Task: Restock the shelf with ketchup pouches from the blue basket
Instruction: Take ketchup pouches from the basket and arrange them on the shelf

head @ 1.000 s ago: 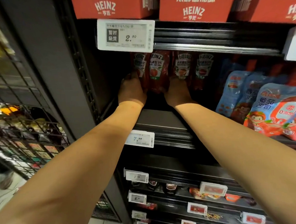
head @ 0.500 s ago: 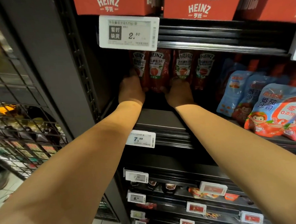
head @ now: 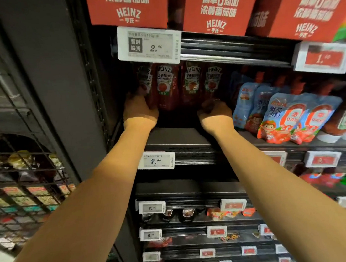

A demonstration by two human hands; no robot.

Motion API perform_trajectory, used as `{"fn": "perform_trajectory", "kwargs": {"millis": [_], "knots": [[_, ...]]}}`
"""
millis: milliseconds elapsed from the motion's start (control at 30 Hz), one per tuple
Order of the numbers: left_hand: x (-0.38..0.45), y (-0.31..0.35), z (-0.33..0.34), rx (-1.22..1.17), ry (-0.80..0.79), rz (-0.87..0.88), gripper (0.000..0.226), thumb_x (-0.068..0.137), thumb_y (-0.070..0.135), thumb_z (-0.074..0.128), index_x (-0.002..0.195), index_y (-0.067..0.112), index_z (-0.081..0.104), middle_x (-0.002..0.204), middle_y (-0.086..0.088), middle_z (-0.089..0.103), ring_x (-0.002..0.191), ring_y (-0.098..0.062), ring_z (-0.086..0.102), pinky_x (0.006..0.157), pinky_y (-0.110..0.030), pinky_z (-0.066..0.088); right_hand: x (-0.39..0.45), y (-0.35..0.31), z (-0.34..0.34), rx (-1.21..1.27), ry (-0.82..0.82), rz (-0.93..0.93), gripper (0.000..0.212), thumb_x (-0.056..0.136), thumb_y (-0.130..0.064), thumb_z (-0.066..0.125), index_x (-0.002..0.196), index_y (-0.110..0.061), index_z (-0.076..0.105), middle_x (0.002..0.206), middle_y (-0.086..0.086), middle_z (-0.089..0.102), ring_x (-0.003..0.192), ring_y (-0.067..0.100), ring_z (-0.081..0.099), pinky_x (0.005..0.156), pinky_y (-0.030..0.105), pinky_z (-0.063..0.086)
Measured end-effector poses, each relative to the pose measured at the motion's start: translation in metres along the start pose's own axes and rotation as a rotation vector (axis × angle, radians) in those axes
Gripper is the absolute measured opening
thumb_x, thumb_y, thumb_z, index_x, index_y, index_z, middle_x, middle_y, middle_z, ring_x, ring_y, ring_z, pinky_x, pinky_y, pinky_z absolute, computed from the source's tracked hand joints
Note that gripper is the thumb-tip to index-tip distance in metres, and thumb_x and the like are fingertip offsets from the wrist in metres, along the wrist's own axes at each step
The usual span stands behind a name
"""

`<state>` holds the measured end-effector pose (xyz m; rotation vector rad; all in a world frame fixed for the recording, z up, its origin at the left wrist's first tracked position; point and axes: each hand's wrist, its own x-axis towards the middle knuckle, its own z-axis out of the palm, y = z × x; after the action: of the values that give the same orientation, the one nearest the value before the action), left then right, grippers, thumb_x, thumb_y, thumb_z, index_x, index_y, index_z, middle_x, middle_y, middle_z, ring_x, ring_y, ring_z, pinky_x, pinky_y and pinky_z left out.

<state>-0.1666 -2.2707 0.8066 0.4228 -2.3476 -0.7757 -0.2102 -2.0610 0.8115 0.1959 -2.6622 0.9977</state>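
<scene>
Under the white price tag (head: 149, 44) reading 2.80, four red ketchup pouches (head: 180, 84) are standing upright in a row at the back of the dark shelf (head: 176, 137). The left hand (head: 140, 112) is reaching in at the left end of that row, its fingers lying against the foot of the leftmost pouch; whether they are curling round it cannot be told, since the hand's back is hiding them. The right hand (head: 214, 111) is resting at the right end of the row, fingers (head: 208, 105) curling at the base of the rightmost pouch. Right of the row, blue-and-red sauce pouches (head: 287, 116) are leaning on the same shelf.
</scene>
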Motion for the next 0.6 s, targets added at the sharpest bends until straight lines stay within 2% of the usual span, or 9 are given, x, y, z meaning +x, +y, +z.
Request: {"fn": "perform_trajectory", "kwargs": {"millis": [100, 167, 200, 267, 333, 400, 533, 600], "knots": [[0.004, -0.006, 0.001, -0.092, -0.039, -0.001, 0.024, 0.092, 0.020, 0.064, 0.113, 0.008, 0.066, 0.118, -0.014, 0.068, 0.113, -0.035, 0.060, 0.088, -0.029, 0.043, -0.019, 0.010, -0.012, 0.141, 0.109, 0.054, 0.020, 0.085, -0.020, 0.067, 0.102, -0.012, 0.073, 0.106, 0.011, 0.073, 0.100, 0.029, 0.065, 0.084, 0.029, 0.050], [0.005, -0.007, 0.002, -0.115, -0.079, -0.011, 0.021, 0.092, 0.018, 0.062, 0.110, 0.011, 0.069, 0.118, -0.011, 0.070, 0.112, -0.032, 0.062, 0.089, -0.025, 0.044, -0.031, 0.020, -0.022, 0.233, 0.136, 0.104, 0.016, 0.081, -0.020, 0.068, 0.094, -0.012, 0.071, 0.099, 0.011, 0.074, 0.093, 0.025, 0.066, 0.082, 0.029, 0.051], [0.002, -0.006, 0.001, -0.140, -0.096, -0.008, 0.021, 0.091, 0.016, 0.062, 0.110, 0.011, 0.070, 0.117, -0.009, 0.071, 0.108, -0.029, 0.063, 0.088, -0.019, 0.043, -0.039, 0.026, -0.027, 0.289, 0.135, 0.127, 0.014, 0.081, -0.020, 0.067, 0.093, -0.012, 0.070, 0.097, 0.012, 0.074, 0.090, 0.023, 0.068, 0.084, 0.032, 0.054], [-0.010, -0.004, -0.003, -0.252, -0.141, 0.017, 0.018, 0.088, 0.009, 0.065, 0.105, 0.013, 0.072, 0.106, -0.005, 0.074, 0.091, -0.016, 0.063, 0.074, -0.002, 0.041, -0.059, 0.035, -0.040, 0.452, 0.139, 0.138, 0.014, 0.086, -0.014, 0.066, 0.100, -0.012, 0.067, 0.093, 0.009, 0.072, 0.084, 0.019, 0.071, 0.083, 0.041, 0.061], [-0.030, -0.004, -0.015, -0.405, -0.218, 0.053, 0.018, 0.086, 0.009, 0.070, 0.097, 0.024, 0.071, 0.092, 0.006, 0.074, 0.078, -0.005, 0.063, 0.069, -0.006, 0.049, -0.082, 0.045, -0.055, 0.592, 0.155, 0.064, 0.014, 0.090, -0.005, 0.063, 0.103, -0.011, 0.064, 0.090, 0.007, 0.068, 0.077, 0.012, 0.069, 0.072, 0.036, 0.063], [-0.054, -0.007, -0.030, -0.481, -0.264, 0.106, 0.017, 0.085, 0.018, 0.072, 0.091, 0.034, 0.070, 0.085, 0.013, 0.073, 0.080, 0.001, 0.067, 0.071, -0.011, 0.052, -0.107, 0.055, -0.070, 0.657, 0.156, -0.009, 0.016, 0.091, 0.000, 0.062, 0.105, -0.009, 0.063, 0.089, 0.008, 0.066, 0.076, 0.012, 0.064, 0.064, 0.025, 0.058], [-0.102, -0.014, -0.049, -0.506, -0.224, 0.127, 0.022, 0.089, 0.016, 0.069, 0.094, 0.037, 0.069, 0.093, 0.016, 0.071, 0.089, -0.003, 0.068, 0.078, -0.012, 0.050, -0.145, 0.086, -0.087, 0.705, 0.113, 0.009, 0.016, 0.090, 0.000, 0.064, 0.102, -0.011, 0.065, 0.076, 0.001, 0.065, 0.064, 0.011, 0.060, 0.055, 0.020, 0.051], [-0.132, -0.014, -0.055, -0.423, -0.158, 0.149, 0.023, 0.090, 0.014, 0.067, 0.100, 0.036, 0.067, 0.099, 0.019, 0.069, 0.096, 0.000, 0.065, 0.084, -0.010, 0.048, -0.162, 0.106, -0.089, 0.636, 0.039, 0.013, 0.016, 0.089, -0.003, 0.067, 0.100, -0.015, 0.067, 0.074, 0.002, 0.065, 0.064, 0.011, 0.060, 0.057, 0.023, 0.053]]}}
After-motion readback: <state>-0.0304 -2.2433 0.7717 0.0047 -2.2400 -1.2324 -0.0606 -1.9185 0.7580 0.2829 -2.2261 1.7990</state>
